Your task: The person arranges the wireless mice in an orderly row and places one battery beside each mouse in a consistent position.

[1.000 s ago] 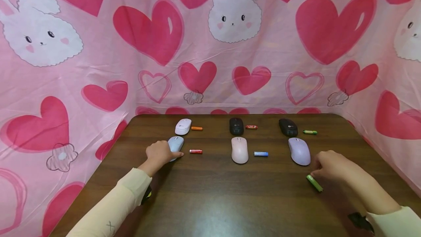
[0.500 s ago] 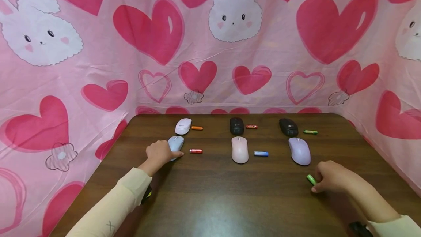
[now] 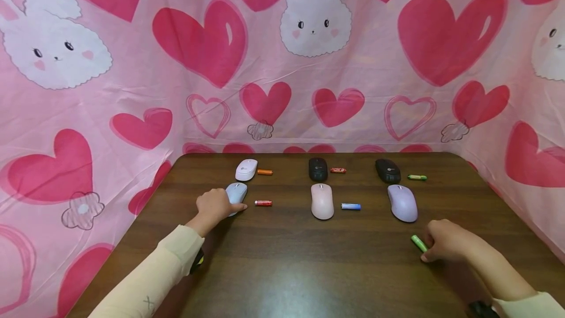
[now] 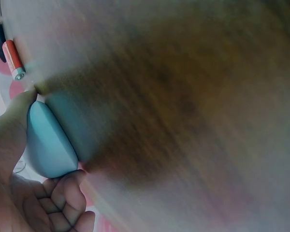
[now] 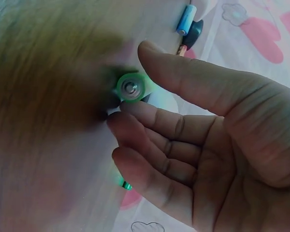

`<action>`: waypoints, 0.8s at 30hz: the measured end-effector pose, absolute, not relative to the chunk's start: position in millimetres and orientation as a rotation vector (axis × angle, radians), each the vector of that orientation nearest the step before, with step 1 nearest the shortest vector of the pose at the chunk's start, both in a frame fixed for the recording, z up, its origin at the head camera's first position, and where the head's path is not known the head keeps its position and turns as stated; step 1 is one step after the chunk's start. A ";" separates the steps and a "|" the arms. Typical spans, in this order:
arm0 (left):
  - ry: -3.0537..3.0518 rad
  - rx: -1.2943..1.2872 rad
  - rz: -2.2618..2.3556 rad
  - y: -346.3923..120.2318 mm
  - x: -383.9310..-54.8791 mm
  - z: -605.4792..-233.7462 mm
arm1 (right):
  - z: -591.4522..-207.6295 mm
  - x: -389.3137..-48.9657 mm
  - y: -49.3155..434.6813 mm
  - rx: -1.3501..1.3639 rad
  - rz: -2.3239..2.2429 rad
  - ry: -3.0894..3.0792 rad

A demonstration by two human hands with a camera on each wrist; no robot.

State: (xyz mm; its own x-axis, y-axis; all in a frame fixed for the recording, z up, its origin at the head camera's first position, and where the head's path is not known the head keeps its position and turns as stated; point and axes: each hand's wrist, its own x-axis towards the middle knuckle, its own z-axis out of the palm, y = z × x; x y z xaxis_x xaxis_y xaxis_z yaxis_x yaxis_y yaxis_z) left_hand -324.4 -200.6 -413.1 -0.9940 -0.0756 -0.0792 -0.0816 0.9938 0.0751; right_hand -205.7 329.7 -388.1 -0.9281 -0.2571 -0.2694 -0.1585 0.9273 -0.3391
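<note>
My left hand (image 3: 215,207) holds a light blue computer mouse (image 3: 237,191) on the table, thumb along one side and fingers at the other. The left wrist view shows the mouse (image 4: 49,142) between thumb and fingertips. My right hand (image 3: 448,242) is down beside a green battery (image 3: 418,243) that lies on the table in front of the lavender mouse (image 3: 402,202). In the right wrist view the battery's (image 5: 131,87) end faces the camera, the fingertips are right at it, and the thumb (image 5: 157,63) stands apart from it.
At the back are a white mouse (image 3: 245,169) with an orange battery (image 3: 265,172) and two black mice (image 3: 318,169) with red and green batteries. A red battery (image 3: 263,203), a pink mouse (image 3: 322,202) and a blue battery (image 3: 350,206) lie nearer. Heart-print cloth (image 3: 273,67) surrounds the table.
My right hand has moved back toward the table's front edge, beside the green battery, which has shifted slightly and shows brighter. The left hand has stayed on the light blue mouse.
</note>
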 end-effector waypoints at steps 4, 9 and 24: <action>3.061 -0.118 0.114 -200.2 -323.8 -413.3 | -391.3 -206.1 331.7 -0.299 -0.471 2.764; 3.070 -0.115 0.121 -200.1 -324.0 -412.9 | -393.5 -206.6 333.9 -0.273 -0.494 2.756; 3.067 -0.097 0.127 -202.2 -326.2 -414.9 | -394.5 -206.3 340.6 -0.306 -0.569 2.722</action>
State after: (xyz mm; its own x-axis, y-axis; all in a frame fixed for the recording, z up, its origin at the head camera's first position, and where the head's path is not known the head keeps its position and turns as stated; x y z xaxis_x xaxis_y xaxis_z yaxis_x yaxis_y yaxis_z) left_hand -326.2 -202.2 -414.9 -0.9955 -0.0603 -0.0726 -0.0660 0.9946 0.0800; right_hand -206.3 340.6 -394.5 -0.9183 -0.2750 -0.2849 -0.1377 0.8964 -0.4213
